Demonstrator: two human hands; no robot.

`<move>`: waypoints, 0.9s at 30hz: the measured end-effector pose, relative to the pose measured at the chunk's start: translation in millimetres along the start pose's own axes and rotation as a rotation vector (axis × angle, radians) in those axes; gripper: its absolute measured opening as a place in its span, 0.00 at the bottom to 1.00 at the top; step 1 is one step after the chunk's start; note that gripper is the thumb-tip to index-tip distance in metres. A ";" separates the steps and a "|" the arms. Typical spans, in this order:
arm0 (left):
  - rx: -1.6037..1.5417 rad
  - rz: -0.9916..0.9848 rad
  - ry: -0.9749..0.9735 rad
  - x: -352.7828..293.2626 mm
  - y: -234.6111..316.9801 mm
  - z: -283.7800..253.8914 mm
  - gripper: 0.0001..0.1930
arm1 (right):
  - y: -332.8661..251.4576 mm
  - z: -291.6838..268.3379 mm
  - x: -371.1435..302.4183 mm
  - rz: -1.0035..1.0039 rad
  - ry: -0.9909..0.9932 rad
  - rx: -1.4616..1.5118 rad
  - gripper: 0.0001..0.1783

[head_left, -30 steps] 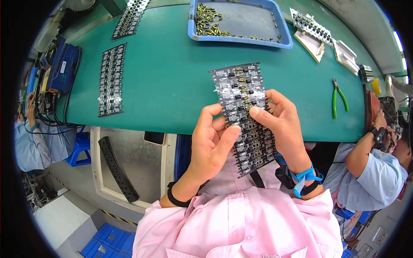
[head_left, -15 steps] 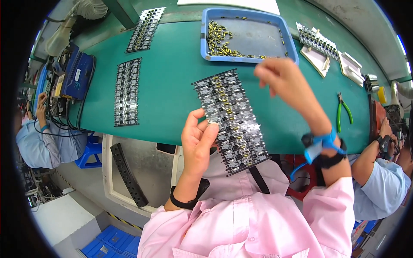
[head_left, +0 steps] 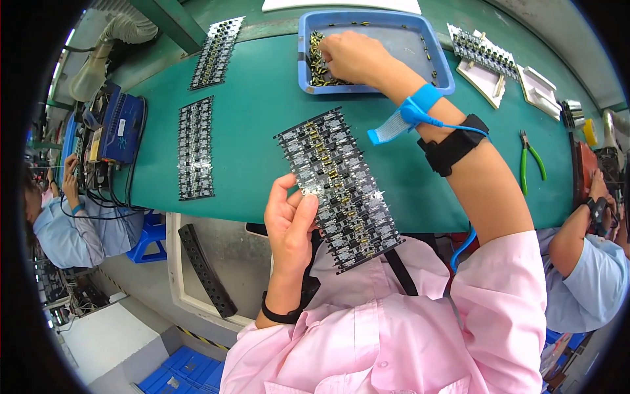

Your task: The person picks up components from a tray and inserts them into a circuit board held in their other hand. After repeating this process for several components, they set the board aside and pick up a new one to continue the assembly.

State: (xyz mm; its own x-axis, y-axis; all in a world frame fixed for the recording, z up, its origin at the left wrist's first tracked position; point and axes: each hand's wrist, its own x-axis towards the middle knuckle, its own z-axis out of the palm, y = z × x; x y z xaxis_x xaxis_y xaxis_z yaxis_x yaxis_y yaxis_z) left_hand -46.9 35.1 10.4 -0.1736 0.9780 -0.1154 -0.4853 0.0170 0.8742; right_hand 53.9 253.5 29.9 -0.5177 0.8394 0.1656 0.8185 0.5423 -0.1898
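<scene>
My left hand (head_left: pixel 289 223) grips a circuit board panel (head_left: pixel 348 203) by its left edge, thumb on top. The panel is tilted above the near edge of the bench. Rows of dark parts cover it, with a line of small yellow-marked parts down its middle. Over the left side of a blue tray (head_left: pixel 384 90), my right hand (head_left: pixel 354 58) reaches down into a pile of small black-and-yellow capacitors (head_left: pixel 317 65). Its fingers are curled together, and their tips are hidden among the parts. A blue wrist strap (head_left: pixel 413 113) circles my right wrist.
Two more panels lie at left on the green bench (head_left: pixel 252 138): a near one (head_left: pixel 195 148) and a far one (head_left: pixel 218 52). Green-handled cutters (head_left: pixel 530 163) lie at right, below white fixtures (head_left: pixel 482 82). Blue equipment (head_left: pixel 118 125) stands at left. People work on both sides.
My right hand has moved from beside the panel, up and left, into the capacitors in the tray. My left hand still holds the panel, which sits slightly further left in view.
</scene>
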 end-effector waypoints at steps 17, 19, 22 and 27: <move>0.042 0.028 -0.128 -19.1 -4.2 -0.6 0.14 | -26.2 -82.8 -112.2 0.185 0.089 1.244 0.04; 0.081 0.007 -0.175 -16.7 -2.8 -5.6 0.14 | -36.4 -75.0 -136.9 0.169 0.040 1.175 0.05; 0.091 -0.014 -0.199 -18.1 -11.1 -4.7 0.13 | -47.2 -59.6 -173.9 0.277 -0.027 1.319 0.05; 0.089 -0.058 -0.258 -21.4 -23.3 2.0 0.13 | -53.0 -37.6 -207.3 0.438 -0.033 1.418 0.04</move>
State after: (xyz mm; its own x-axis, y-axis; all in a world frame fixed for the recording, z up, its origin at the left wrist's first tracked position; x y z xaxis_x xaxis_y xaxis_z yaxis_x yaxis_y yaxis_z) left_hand -30.2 14.2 -6.5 0.0812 0.9953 -0.0524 -0.4085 0.0812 0.9092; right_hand 127.2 49.4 42.1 -0.3213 0.9314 -0.1708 -0.0023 -0.1812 -0.9834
